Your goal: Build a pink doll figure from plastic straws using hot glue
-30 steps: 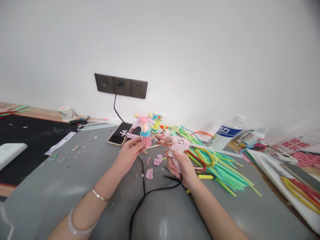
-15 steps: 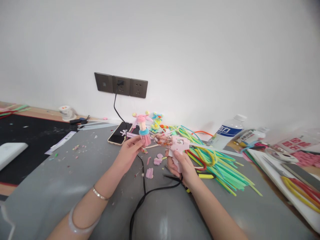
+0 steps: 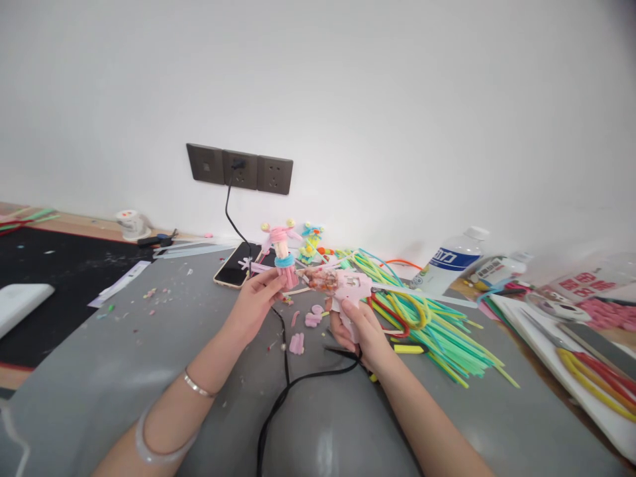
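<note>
My left hand is closed on a small pink doll made of pipe cleaners, with a blue band round its middle, held upright above the grey table. My right hand grips a pink glue gun by its handle. The gun's nozzle points left and sits right beside the doll's lower part. The gun's black cord runs down toward me across the table.
A phone lies just behind the doll, under a wall socket. Green, yellow and red pipe cleaners are heaped to the right, with a water bottle behind. Pink scraps lie between my hands. A black mat lies at the left.
The doll has risen slightly and the glue gun has moved a little up and left with it. Both grips are unchanged.
</note>
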Tool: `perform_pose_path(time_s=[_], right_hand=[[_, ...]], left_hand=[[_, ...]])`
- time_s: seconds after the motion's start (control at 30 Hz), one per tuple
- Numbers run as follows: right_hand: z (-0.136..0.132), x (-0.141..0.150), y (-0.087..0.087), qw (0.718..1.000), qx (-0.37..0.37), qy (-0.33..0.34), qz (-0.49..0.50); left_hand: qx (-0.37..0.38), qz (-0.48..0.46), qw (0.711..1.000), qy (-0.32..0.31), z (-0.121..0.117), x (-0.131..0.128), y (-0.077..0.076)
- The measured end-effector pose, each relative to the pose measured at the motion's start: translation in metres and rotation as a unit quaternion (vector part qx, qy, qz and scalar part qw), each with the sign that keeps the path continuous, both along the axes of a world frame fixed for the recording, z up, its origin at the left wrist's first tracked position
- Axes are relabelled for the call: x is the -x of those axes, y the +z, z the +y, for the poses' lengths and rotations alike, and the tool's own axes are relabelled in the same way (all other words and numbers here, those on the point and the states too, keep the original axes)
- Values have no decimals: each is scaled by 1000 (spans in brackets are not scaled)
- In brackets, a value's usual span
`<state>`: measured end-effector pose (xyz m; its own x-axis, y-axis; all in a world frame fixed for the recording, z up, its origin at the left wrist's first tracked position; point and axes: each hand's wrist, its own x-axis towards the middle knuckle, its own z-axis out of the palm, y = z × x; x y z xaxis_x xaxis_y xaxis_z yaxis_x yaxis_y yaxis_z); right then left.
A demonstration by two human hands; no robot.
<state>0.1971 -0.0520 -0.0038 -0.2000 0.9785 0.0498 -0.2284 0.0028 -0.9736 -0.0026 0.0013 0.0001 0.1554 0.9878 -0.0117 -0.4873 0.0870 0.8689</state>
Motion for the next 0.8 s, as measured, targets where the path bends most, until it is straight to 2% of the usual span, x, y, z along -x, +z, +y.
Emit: perform_pose_path(time_s=[0.17, 0.47, 0.8], right_hand=[[1, -1, 0, 1000, -4, -8, 9], [0, 0, -1, 999, -23, -31, 22], [0, 1, 1, 999, -18, -30, 18]], left_hand=[[21, -2, 1000, 22, 1, 1, 1], [-13, 59, 998, 16, -2, -2, 1], [-25, 63, 998, 2, -2, -2, 2]])
